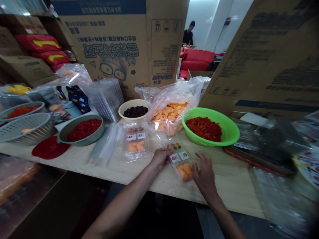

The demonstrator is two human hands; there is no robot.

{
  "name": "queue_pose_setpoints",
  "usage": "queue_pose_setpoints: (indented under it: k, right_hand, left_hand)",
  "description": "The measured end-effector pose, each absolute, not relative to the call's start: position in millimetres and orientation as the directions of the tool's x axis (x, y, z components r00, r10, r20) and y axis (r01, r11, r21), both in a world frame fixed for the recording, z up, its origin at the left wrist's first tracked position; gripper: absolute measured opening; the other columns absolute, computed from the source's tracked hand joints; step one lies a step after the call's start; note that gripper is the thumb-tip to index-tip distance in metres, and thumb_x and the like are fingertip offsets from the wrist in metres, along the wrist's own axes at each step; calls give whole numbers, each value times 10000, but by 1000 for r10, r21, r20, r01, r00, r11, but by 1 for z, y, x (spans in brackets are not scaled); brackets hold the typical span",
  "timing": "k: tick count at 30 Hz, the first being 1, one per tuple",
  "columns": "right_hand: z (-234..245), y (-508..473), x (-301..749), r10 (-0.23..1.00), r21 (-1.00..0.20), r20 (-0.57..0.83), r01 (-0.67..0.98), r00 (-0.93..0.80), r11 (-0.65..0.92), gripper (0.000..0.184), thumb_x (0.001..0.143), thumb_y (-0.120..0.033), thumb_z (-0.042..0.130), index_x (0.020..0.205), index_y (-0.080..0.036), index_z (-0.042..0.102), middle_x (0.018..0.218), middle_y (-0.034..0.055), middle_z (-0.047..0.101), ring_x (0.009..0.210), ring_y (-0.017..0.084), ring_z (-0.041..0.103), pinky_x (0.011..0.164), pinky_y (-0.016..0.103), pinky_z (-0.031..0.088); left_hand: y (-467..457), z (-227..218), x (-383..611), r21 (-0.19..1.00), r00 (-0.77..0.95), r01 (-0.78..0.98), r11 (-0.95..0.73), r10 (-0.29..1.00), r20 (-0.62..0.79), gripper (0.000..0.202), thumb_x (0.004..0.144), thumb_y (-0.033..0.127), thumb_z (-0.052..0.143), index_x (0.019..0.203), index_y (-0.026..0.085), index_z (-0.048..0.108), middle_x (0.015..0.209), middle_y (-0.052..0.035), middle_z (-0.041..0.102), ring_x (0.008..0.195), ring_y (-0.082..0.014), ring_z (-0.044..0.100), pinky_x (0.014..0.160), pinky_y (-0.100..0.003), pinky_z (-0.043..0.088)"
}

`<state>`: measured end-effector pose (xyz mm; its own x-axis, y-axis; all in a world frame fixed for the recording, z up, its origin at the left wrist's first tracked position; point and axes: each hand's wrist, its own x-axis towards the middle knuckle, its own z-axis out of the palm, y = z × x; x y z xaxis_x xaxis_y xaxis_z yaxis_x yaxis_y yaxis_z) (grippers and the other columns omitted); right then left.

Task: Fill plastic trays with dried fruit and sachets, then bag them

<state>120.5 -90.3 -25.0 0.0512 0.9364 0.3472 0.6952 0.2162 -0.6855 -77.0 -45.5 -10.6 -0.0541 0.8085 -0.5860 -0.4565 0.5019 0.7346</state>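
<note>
I locate the clear pack [179, 163] flat on the tabletop [231, 179], between the two hands and on the near side of the green bowl [230, 129]. The left hand [160, 157] has its grip closed on the pack's upper left edge, while the right hand [204, 173] has its grip part open at the lower right edge, holding nothing that I can confirm; contact there I cannot tell. I judge the pack light, slippery and easily bent, best held by its side edges, clear of the orange pieces [185, 171].
</note>
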Motion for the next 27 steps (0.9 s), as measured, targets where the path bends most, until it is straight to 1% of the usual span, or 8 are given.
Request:
queue_pose_setpoints:
  k: [2,3,5,7,10,14,20,27]
  right_hand:
    - [-18,-108,131,957,-810,80,578,278,-100,571,803,-434,536,1281,-121,532,1123,167,632,931,287,626,824,479,520]
    - [-15,-117,134,950,-865,-114,442,291,-239,631,792,-490,548,1307,-130,498,1051,142,653,772,249,628,685,426,524]
    - [-10,-133,135,890,-887,-434,108,143,-450,713,760,-545,596,1341,-170,425,911,74,676,543,180,557,464,315,419]
    - [-6,-142,132,840,-831,-542,-157,16,-533,739,705,-507,687,1315,-208,397,813,17,672,480,158,533,387,253,337]
    - [-2,-144,126,820,-774,-572,-325,-6,-543,625,619,-392,797,1136,-203,501,693,-34,631,486,144,561,377,223,362]
    - [0,-137,121,800,-708,-594,-417,-84,-569,468,547,-307,865,916,-146,627,701,-3,662,504,123,596,455,240,486]
    - [-9,-131,109,839,-733,-539,-529,68,-428,496,441,-293,915,846,-137,673,738,-7,685,557,116,590,435,236,513]
    - [-26,-129,86,866,-781,-467,-542,176,-311,494,484,-344,896,850,-175,610,756,-13,674,603,133,607,484,249,524]
  left_hand:
    - [-48,-7,-82,709,-30,-488,509,802,-597,183,663,96,794,774,106,649,686,-51,701,580,-170,665,562,-294,572]
    - [-50,-7,-85,699,-20,-498,513,799,-601,186,659,95,799,773,106,652,683,-49,701,582,-168,666,570,-295,577]
    - [-55,-6,-88,679,0,-521,517,795,-606,192,652,84,804,785,99,665,687,-49,705,583,-162,666,584,-295,585]
    - [-58,-5,-90,654,31,-551,519,795,-605,211,641,64,807,808,92,681,714,-55,718,598,-157,672,598,-289,589]
    - [-63,-3,-90,615,91,-569,546,785,-613,254,602,44,824,818,87,697,748,-65,735,623,-161,686,605,-279,592]
    - [-71,-1,-87,621,141,-534,574,784,-604,295,547,59,845,813,76,720,744,-74,741,622,-161,686,606,-265,589]
    - [-92,-6,-76,664,153,-477,576,798,-583,438,492,166,894,890,74,734,852,-103,765,699,-187,701,664,-295,601]
    - [-117,-11,-60,653,191,-446,612,778,-599,497,645,327,855,1063,106,703,1043,-158,760,757,-218,726,616,-303,588]
